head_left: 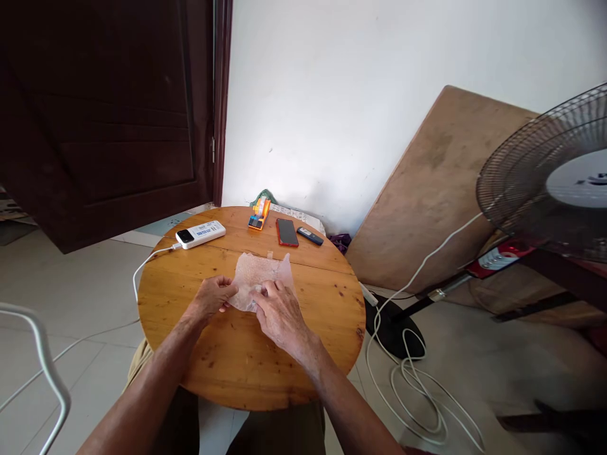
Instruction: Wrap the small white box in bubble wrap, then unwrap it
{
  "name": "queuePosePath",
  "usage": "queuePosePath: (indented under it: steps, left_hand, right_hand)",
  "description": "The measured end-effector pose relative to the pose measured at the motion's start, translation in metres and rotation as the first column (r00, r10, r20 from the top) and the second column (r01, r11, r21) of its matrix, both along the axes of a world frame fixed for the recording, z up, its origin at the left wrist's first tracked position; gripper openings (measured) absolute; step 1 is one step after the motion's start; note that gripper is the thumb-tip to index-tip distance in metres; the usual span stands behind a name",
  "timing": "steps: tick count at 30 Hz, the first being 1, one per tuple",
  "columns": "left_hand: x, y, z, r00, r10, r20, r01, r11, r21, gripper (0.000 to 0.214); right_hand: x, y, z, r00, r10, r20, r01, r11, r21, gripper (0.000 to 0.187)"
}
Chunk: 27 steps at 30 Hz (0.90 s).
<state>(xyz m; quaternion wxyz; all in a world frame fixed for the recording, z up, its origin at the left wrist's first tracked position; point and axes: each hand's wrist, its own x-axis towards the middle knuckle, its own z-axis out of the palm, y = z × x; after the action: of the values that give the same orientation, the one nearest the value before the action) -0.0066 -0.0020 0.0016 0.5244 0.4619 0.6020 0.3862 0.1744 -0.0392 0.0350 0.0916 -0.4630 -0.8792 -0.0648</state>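
Observation:
A crumpled sheet of clear bubble wrap [258, 275] lies on the round wooden table [303, 354] in front of me. My left hand [212, 298] pinches its near left edge with curled fingers. My right hand [279, 313] rests over its near right edge, fingers bent onto the plastic. Both hands are on the sheet at the table's middle.
At the table's far side lie a white power bank [200, 234] with a cable, an orange tape dispenser [258, 213], a red-edged phone [287, 232] and a small dark remote [310, 236]. A standing fan [550, 183], a leaning board [427, 208] and coiled white cable [417, 385] are on the right.

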Motion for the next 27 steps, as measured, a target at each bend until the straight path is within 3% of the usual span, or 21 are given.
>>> queuePosePath:
  steps: [9, 15, 20, 24, 27]
  left_hand:
    - [0.029, -0.004, 0.008, 0.985, 0.017, 0.173, -0.027, 0.998, 0.057, 0.020]
    - [0.038, -0.005, 0.014, 0.978, -0.076, 0.193, 0.063, 0.995, 0.072, 0.020]
    - [0.048, 0.002, 0.010, 0.986, -0.131, -0.108, 0.147, 0.975, 0.165, 0.009]
    - [0.053, 0.000, 0.015, 0.890, -0.111, -0.443, 0.241, 0.938, 0.248, 0.007]
    - [0.054, -0.004, 0.026, 0.810, -0.143, -0.569, 0.310, 0.928, 0.208, 0.011]
  right_hand:
    - [0.000, 0.002, 0.000, 1.000, 0.005, 0.006, -0.005, 1.000, -0.008, 0.019]
    - [0.007, 0.003, -0.002, 0.985, -0.019, -0.172, 0.010, 0.998, -0.054, 0.017]
    - [0.013, 0.005, -0.001, 0.957, -0.036, -0.289, 0.009, 0.996, -0.092, 0.015]
    - [0.017, 0.007, -0.003, 0.931, -0.032, -0.363, -0.009, 0.994, -0.111, 0.016]
    - [0.018, 0.008, -0.005, 0.920, -0.041, -0.389, -0.006, 0.993, -0.117, 0.017]
